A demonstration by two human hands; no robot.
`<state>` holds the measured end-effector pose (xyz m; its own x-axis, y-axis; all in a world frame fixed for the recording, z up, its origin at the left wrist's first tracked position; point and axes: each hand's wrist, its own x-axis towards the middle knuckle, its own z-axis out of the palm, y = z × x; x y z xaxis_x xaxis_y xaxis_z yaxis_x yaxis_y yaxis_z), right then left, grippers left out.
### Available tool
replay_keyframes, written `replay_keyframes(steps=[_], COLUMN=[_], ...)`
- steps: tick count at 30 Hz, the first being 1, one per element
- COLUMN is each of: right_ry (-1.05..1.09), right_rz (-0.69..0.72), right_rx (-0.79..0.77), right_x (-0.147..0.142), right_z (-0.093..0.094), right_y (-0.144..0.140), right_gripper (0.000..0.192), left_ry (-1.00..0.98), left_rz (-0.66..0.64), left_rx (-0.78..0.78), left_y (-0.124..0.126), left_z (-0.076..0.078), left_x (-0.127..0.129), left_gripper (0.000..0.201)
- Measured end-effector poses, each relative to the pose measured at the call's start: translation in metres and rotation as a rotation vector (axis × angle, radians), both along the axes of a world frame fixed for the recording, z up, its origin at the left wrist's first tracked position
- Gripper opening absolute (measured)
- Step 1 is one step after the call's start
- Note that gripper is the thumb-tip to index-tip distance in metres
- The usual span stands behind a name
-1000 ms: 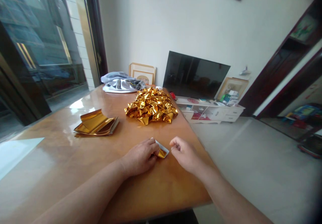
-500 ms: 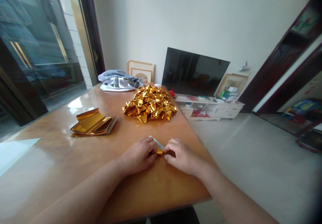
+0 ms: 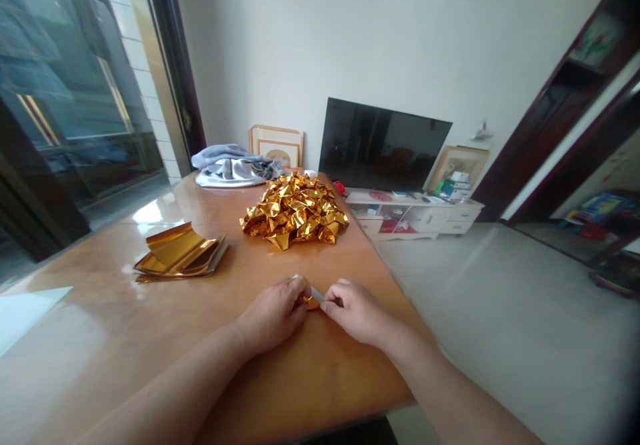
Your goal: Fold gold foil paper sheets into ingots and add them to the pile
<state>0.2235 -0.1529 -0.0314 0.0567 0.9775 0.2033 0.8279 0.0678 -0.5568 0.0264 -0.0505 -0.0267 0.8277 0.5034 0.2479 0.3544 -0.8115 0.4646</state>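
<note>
Between my hands, low over the near part of the table, is a small piece of gold foil paper (image 3: 313, 301) with a pale backing showing along its upper edge. My left hand (image 3: 280, 310) has its fingers closed on the left side of the paper and covers much of it. The right end is pinched between thumb and fingers of my right hand (image 3: 354, 310). Beyond them rises a heap of folded gold foil pieces (image 3: 297, 212). A stack of flat gold foil sheets (image 3: 181, 255) lies to the left, its top sheet curled up.
The wooden table (image 3: 200, 338) ends in an edge on the right, with tiled floor below. Folded clothes (image 3: 235, 165) lie at its far end. A pale sheet (image 3: 30, 315) is at the left. A television (image 3: 385, 145) and a white cabinet (image 3: 425, 217) stand beyond.
My right fingers have closed more tightly at the paper's right end, and less gold shows between my hands. The view has shifted slightly; the heap and stack have stayed put.
</note>
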Motion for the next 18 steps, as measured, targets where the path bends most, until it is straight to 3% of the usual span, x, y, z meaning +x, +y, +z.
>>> replay_keyframes(steps=[6,18], right_ry=[-0.042,-0.127], right_rz=[-0.087,-0.194], right_rx=[-0.076,-0.149], right_x=[-0.006,-0.015], right_z=[0.000,0.006], right_y=[0.004,0.008], right_gripper=[0.021,0.011], left_ry=[0.001,0.001], left_rz=[0.018,0.010], left_rx=[-0.018,-0.028], left_y=[-0.002,0.000], left_z=[0.001,-0.002], left_x=[0.002,0.007], left_gripper=[0.010,0.021])
